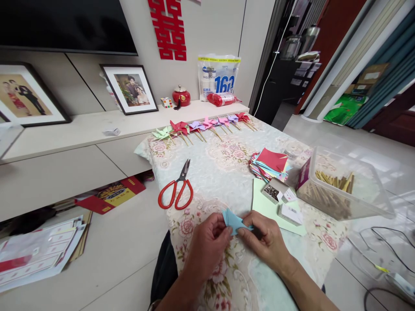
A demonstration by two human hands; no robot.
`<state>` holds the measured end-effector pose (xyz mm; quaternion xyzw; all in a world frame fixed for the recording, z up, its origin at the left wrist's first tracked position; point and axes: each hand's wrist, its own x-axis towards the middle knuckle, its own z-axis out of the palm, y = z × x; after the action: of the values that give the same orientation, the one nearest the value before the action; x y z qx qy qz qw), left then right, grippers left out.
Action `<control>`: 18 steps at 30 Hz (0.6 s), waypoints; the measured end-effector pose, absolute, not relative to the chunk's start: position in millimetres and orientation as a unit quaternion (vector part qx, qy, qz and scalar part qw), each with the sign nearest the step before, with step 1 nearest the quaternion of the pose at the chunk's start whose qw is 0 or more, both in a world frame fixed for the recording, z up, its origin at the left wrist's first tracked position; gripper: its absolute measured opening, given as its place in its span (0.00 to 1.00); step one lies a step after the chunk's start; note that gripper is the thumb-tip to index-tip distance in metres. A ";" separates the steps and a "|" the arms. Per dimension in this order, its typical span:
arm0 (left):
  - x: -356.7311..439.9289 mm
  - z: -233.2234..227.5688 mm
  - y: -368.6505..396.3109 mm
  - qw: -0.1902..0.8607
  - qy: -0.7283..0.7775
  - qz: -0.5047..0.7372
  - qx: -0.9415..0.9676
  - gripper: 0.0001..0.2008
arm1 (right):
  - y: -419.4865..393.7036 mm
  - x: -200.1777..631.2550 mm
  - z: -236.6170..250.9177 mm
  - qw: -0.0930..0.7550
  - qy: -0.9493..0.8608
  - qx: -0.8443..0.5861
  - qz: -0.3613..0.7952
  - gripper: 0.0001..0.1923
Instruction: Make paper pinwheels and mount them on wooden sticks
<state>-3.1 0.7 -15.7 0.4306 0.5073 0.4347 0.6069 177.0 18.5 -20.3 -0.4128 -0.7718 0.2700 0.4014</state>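
Pinched between the fingertips of both hands, left hand and right hand, a folded blue paper sits low over the floral tablecloth, near its front edge. Its points fan up and leftward, long axis roughly crosswise. Red-handled scissors lie beyond-left of the paper, bare cloth between them.

A pale wall is seen behind, hung with a red paper cutting. Framed photographs are propped on a long low cabinet. Glossy light floor tiles are lit from the right.
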 end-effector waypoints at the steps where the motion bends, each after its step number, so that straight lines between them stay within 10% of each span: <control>1: -2.0 -15.6 0.4 0.601 0.512 0.438 0.429 0.07 | 18.4 177.2 -19.7 0.401 -0.773 -0.412 0.269 0.08; 18: -3.0 -17.6 -0.7 0.576 0.532 0.396 0.478 0.13 | 20.6 175.7 -22.7 0.402 -0.791 -0.398 0.233 0.10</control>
<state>-3.0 -0.7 -17.6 0.4781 0.5320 0.3965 0.5755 175.7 20.6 -22.7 -0.3981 -0.7911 0.2328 0.4019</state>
